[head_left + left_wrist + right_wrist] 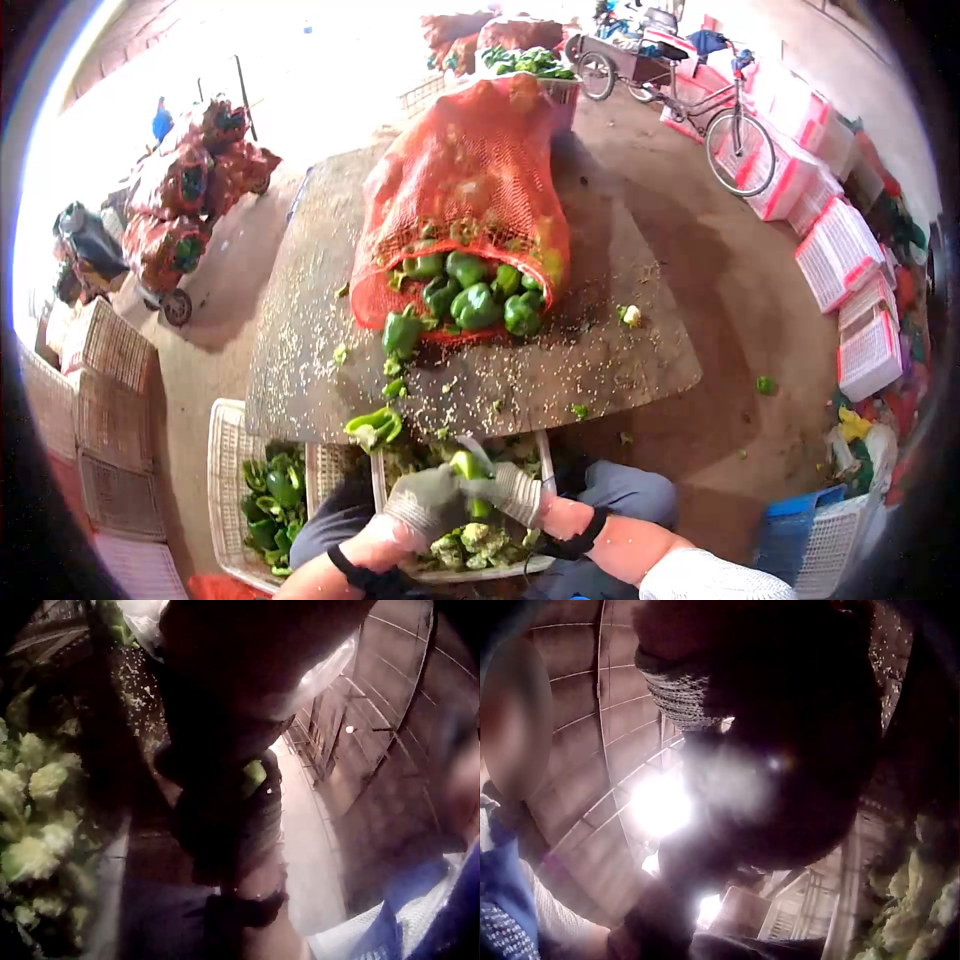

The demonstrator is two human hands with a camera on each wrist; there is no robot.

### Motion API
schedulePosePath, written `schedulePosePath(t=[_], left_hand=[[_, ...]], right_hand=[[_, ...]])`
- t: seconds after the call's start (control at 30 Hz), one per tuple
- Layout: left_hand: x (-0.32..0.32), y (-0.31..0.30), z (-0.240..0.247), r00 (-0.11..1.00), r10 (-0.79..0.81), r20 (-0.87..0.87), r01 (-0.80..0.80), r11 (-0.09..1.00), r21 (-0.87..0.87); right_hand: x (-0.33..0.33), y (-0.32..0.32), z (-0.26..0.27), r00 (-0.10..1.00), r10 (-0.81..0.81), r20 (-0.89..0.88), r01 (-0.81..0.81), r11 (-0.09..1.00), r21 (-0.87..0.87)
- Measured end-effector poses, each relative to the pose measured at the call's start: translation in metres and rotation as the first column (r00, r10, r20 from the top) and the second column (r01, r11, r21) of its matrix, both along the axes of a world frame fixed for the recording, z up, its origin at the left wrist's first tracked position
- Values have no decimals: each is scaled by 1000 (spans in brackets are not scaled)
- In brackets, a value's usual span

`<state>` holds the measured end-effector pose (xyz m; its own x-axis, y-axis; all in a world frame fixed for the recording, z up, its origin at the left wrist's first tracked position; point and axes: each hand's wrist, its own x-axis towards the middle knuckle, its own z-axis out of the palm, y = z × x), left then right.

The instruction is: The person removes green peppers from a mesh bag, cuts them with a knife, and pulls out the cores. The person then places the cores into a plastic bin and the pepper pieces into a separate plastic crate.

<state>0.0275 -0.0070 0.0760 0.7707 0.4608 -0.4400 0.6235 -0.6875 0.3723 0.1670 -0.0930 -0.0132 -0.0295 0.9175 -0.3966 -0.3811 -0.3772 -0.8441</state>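
In the head view my gloved left hand (425,503) grips a green pepper (468,465) over a white crate (550,470). Close beside it, my gloved right hand (515,494) holds what looks like a knife (478,452), its pale blade blurred against the pepper. Pale pepper cores (485,545) fill the crate below both hands. In the left wrist view a bit of green (255,776) shows by the dark hand; the right wrist view leaves the right hand's fingers in shadow. A cut pepper piece (375,428) lies at the table's near edge.
An orange mesh sack (465,170) spills whole green peppers (475,305) onto the seed-strewn table (620,350). Left of my legs stands a crate (228,470) of cut peppers (285,485). Stacked crates (115,420), a loaded cart (178,305) and a tricycle (738,150) surround the table.
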Motion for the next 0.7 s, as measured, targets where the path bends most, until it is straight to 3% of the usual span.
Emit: schedulePosePath(t=[0.07,0.1,0.2,0.23,0.33,0.37,0.47,0.5,0.6,0.7], left_hand=[[-13,-3,-40,997,71,34,-69,995,-71],[-30,-5,-79,943,15,331,-15,1000,-2],[-30,-2,-63,846,12,532,120,970,-213],[-25,0,-50,964,-108,244,167,956,-239],[-34,-8,-72,835,230,500,146,784,-604],[-33,-2,-62,937,185,296,91,689,-719],[-40,2,-74,949,193,250,104,556,-825],[-39,4,-70,962,184,201,80,515,-854],[-39,10,-63,944,198,265,91,615,-783],[-37,16,-61,917,209,339,99,704,-703]], right_hand=[[2,2,-21,981,157,118,-146,985,-91],[1,2,-18,988,154,29,-153,988,-18],[4,1,2,981,192,37,-192,981,9],[3,1,-4,982,177,-61,-173,983,67],[9,0,0,955,292,51,-295,953,66],[10,1,-8,924,344,166,-351,936,18],[-3,-1,-37,956,286,69,-295,934,203],[1,-3,-29,949,302,90,-314,932,182],[4,1,-36,895,347,281,-380,922,73],[6,8,-42,885,230,405,-345,908,238]])
